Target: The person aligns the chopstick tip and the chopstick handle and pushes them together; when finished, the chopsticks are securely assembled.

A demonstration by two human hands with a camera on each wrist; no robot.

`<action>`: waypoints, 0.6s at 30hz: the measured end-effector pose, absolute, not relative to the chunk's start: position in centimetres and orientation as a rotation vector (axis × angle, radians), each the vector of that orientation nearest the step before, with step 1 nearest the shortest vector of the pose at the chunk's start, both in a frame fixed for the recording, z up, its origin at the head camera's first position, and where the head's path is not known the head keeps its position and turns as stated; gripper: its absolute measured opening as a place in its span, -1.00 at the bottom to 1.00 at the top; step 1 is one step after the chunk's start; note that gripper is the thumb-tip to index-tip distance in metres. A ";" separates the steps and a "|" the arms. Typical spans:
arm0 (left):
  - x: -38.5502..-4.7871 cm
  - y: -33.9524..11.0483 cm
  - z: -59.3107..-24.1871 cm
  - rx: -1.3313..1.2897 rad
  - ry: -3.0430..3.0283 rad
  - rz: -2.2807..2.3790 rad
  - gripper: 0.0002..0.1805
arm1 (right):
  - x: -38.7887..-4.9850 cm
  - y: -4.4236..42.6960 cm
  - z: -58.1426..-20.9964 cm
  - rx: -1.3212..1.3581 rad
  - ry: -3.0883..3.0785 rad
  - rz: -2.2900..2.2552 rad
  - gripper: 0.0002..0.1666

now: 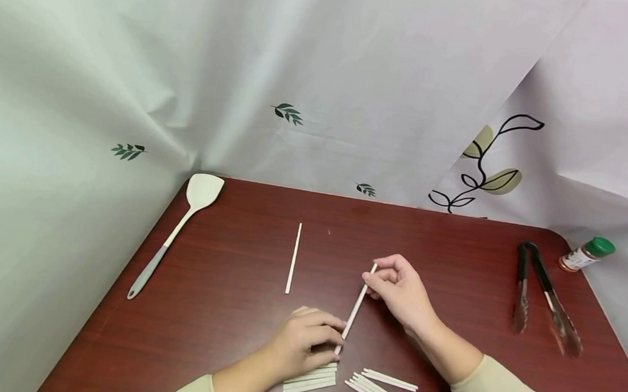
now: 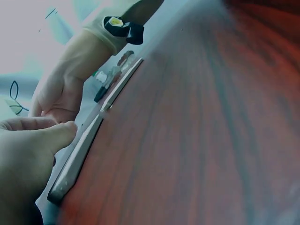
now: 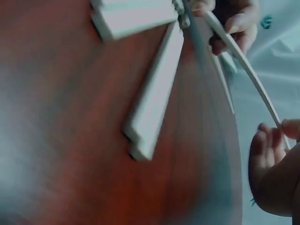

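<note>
Currently, the right hand point(image 1: 402, 293) and left hand point(image 1: 304, 341) pinch a slim, straight, off-white stick point(image 1: 357, 306) near opposite ends; light, even pressure should steady it.

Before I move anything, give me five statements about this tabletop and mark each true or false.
1. The left hand and right hand hold one white stick together. True.
2. The green-capped bottle is right of the black-handled tongs. True.
3. The tongs' arms are pressed together. False: they are spread apart.
4. The spatula lies at the right. False: the grey-handled spatula lies at the left.
5. Every stick is in a hand. False: a lone stick, for one, lies untouched.
</note>
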State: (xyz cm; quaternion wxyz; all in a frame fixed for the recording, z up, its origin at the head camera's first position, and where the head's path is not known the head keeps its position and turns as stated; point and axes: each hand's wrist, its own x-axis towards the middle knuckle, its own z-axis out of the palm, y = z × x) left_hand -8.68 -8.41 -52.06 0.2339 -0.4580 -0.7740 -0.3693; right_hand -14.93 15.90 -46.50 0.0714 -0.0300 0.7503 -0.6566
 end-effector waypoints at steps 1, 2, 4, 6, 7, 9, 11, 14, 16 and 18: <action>-8.8 -8.5 -52.1 -1.233 -2.140 -1.011 -0.63 | -15.3 15.8 -46.5 -0.151 2.311 -1.886 -0.45; -9.0 -8.6 -52.2 -1.211 -2.158 -1.011 -0.62 | -15.7 15.7 -46.4 -0.214 2.380 -1.782 -0.41; -9.1 -8.8 -52.2 -1.166 -2.193 -0.999 -0.58 | -16.6 15.5 -46.4 -0.361 2.521 -1.552 -0.33; -9.2 -9.0 -52.2 -1.122 -2.220 -0.972 -0.57 | -17.4 15.3 -46.4 -0.523 2.650 -1.331 -0.25; -9.2 -9.1 -52.2 -1.102 -2.230 -0.953 -0.58 | -17.8 15.2 -46.4 -0.589 2.706 -1.230 -0.22; -9.2 -9.3 -52.2 -1.058 -2.261 -0.918 -0.59 | -18.7 14.7 -46.3 -0.690 2.769 -1.093 -0.17; -9.2 -9.6 -52.2 -1.016 -2.311 -0.888 -0.60 | -19.6 14.2 -46.3 -0.744 2.787 -1.013 -0.16; -9.1 -9.8 -52.0 -0.978 -2.384 -0.852 -0.61 | -20.7 13.4 -46.4 -0.739 2.762 -0.952 -0.18; -9.1 -9.9 -51.8 -0.962 -2.426 -0.829 -0.60 | -21.1 13.0 -46.7 -0.716 2.744 -0.894 -0.19; -9.1 -9.9 -51.7 -0.958 -2.454 -0.798 -0.60 | -21.3 12.7 -46.9 -0.686 2.724 -0.830 -0.17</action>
